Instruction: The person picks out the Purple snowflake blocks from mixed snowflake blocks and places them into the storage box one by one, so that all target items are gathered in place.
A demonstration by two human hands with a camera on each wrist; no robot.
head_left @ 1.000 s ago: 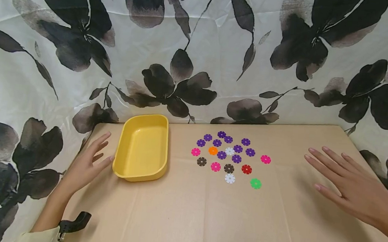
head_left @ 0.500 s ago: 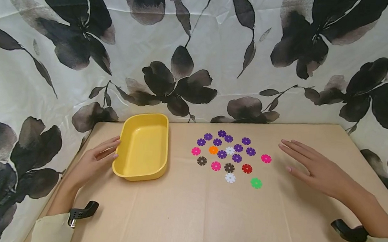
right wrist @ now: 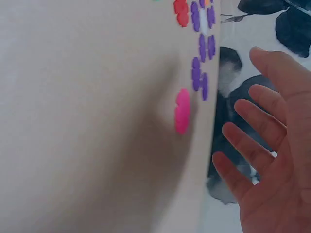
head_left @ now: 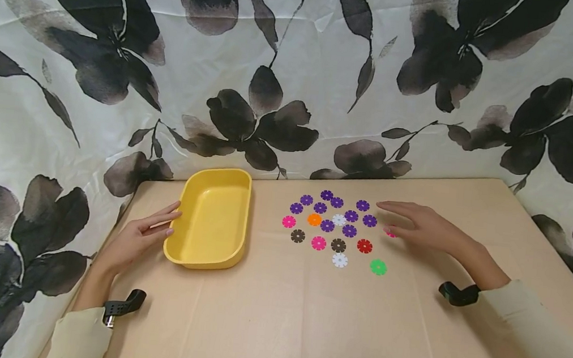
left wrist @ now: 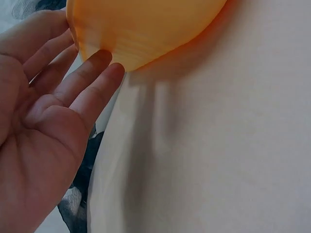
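A yellow plastic tray [head_left: 208, 217] stands on the left of the table. My left hand [head_left: 135, 239] touches its left rim with fingers nearly straight; in the left wrist view the fingertips [left wrist: 115, 73] rest against the tray's side [left wrist: 146, 29]. My right hand [head_left: 422, 228] hovers at the right of the scattered flower-shaped discs, fingers extended, holding nothing. It partly hides a pink disc [head_left: 390, 233], which shows whole in the right wrist view [right wrist: 182, 111]. Several purple discs [head_left: 349, 230] lie grouped with an orange disc [head_left: 314, 220], a red disc [head_left: 365, 246] and a green disc [head_left: 378, 267].
Pink, dark brown and white discs, such as a white one [head_left: 339, 260], lie among the others on the beige table [head_left: 263, 325]. Behind the table's back edge hangs a white cloth [head_left: 317, 62] with dark flowers. Each wrist wears a black band [head_left: 460, 295].
My right hand has moved left from the table's right side to the edge of the discs. My left hand has come to the tray's rim. The discs have stayed in place.
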